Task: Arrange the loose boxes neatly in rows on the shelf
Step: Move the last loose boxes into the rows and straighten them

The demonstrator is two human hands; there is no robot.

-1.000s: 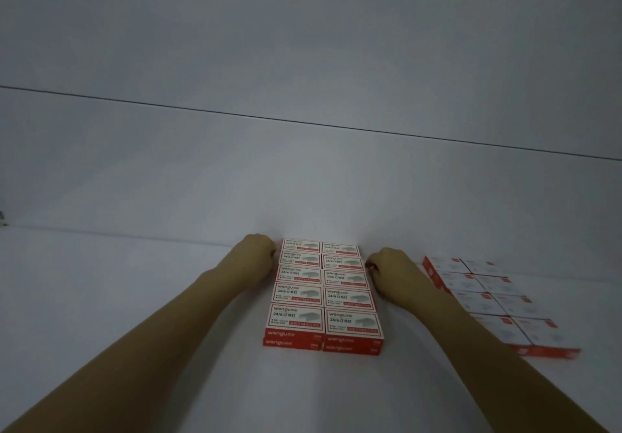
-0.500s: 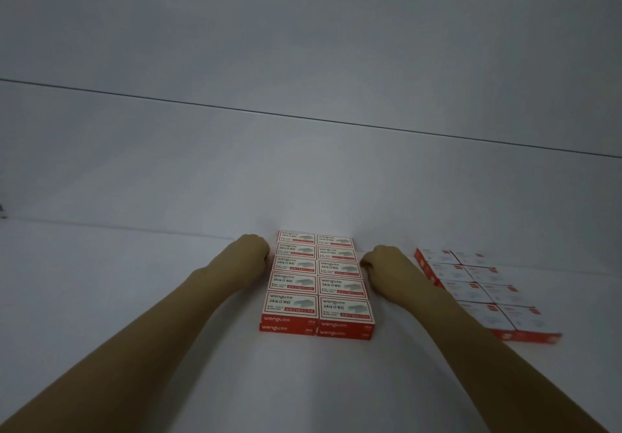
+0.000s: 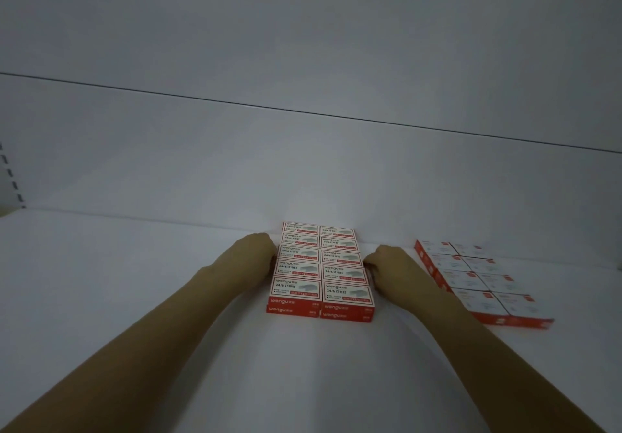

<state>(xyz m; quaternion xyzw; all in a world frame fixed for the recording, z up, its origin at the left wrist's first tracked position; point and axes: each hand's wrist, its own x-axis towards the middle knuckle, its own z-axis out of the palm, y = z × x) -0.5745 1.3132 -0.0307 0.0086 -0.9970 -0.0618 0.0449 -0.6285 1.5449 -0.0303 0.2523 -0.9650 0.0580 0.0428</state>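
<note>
Head view of a white shelf under dim, greyish light. At lower centre of the frame stands a block of red-and-white boxes, laid flat in two columns of five rows; the red front faces at the near edge show two layers, one on the other. The far end of the block lies against, or just before, the back panel of the shelf; which of the two cannot be told. The box tops carry the printed word "wengu" and the figure "24/6".

The left hand lies against the left flank of the block about its middle rows, its fingers curled into a loose fist with the knuckles touching the box sides. The right hand lies in like manner against the right flank, a little nearer the lower edge of the frame. Each grip is narrow and curled, pressing the block from the side and enclosing no box. Both bare forearms run from the lower corners of the frame up to the hands.

At centre right, well apart from the first block, a second group of boxes lies flat in two columns, set slightly askew; its print is too blurred to read. At the left edge a slotted upright is partly visible.
</note>
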